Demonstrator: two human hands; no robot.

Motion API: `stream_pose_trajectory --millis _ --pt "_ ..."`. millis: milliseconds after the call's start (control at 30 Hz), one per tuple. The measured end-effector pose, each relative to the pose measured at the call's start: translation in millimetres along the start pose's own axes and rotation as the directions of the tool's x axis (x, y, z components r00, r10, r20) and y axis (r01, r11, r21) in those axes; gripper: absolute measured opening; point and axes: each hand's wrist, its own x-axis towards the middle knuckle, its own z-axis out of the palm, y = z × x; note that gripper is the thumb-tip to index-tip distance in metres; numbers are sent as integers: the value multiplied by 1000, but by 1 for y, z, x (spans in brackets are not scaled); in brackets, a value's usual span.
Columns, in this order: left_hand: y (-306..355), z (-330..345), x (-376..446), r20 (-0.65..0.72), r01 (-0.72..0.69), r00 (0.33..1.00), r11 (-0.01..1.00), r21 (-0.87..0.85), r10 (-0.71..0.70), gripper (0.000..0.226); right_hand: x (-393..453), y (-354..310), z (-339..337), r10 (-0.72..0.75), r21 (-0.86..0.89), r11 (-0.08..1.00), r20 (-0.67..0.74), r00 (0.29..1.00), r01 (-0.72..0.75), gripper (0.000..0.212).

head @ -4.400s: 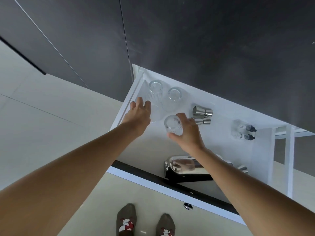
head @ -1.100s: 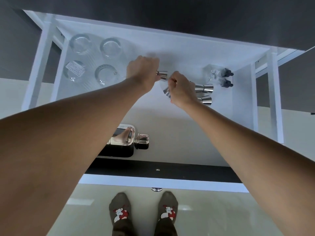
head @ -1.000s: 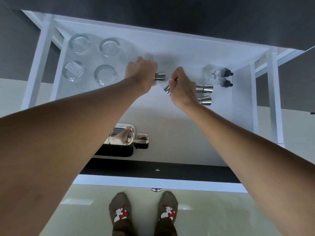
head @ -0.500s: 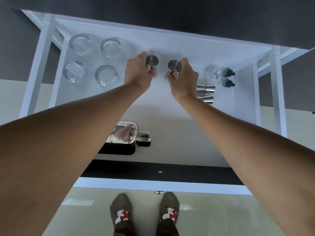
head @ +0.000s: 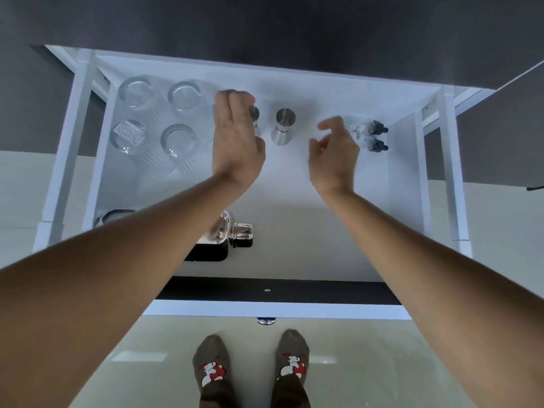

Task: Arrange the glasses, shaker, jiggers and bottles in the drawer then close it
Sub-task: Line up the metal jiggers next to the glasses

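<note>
The white drawer (head: 294,260) is pulled out below me. Several clear ribbed glasses (head: 179,139) stand at its back left. One steel jigger (head: 284,126) stands upright at the back middle. A second jigger (head: 254,119) stands left of it, half hidden by my left hand (head: 235,142), which hovers open beside it. My right hand (head: 332,154) is open and apart from the jiggers, just left of two small dark-capped bottles (head: 368,134) lying on their sides. The shiny shaker (head: 232,235) lies near the drawer front, partly under my left forearm.
Dark cabinet fronts (head: 265,25) rise behind the drawer, with white rails (head: 450,172) on both sides. The drawer's front panel (head: 265,309) carries a small knob (head: 266,320). My socked feet (head: 250,369) stand on a pale floor. A grey rounded edge (head: 113,216) shows at the left.
Both hands stood a jigger upright at the back of the drawer, then let go. My left hand has drawn back a little and my right hand has moved right towards the bottles.
</note>
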Motion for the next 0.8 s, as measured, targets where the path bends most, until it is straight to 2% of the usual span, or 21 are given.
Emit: stream_pose_trajectory --millis 67,167,267,367,467,600,700,800 --pt "12 2 -10 26 -166 986 985 40 165 52 -7 14 -17 148 0 989 23 989 -148 20" --pt "31 17 -16 249 -338 911 941 1 328 47 -16 40 -31 236 -74 971 135 962 -228 21" --pt "45 45 -12 475 -416 806 909 30 353 46 -20 53 -39 255 -33 967 213 943 -254 17" --pt "53 70 -6 581 -396 772 909 126 256 35 -20 63 -48 231 -76 973 231 945 -219 16" --pt "62 81 -6 564 -376 800 903 207 204 15 -19 72 -57 188 -152 976 229 955 -156 15" --pt "64 84 -14 544 -334 829 894 298 129 16 -20 73 -61 208 -192 967 218 954 -167 15" --pt "55 80 -22 540 -252 838 935 249 81 30 -20 65 -58 286 -196 949 217 933 -245 30" --pt "41 65 -26 487 -64 874 990 125 -4 30 -22 53 -53 315 -130 947 199 928 -293 45"
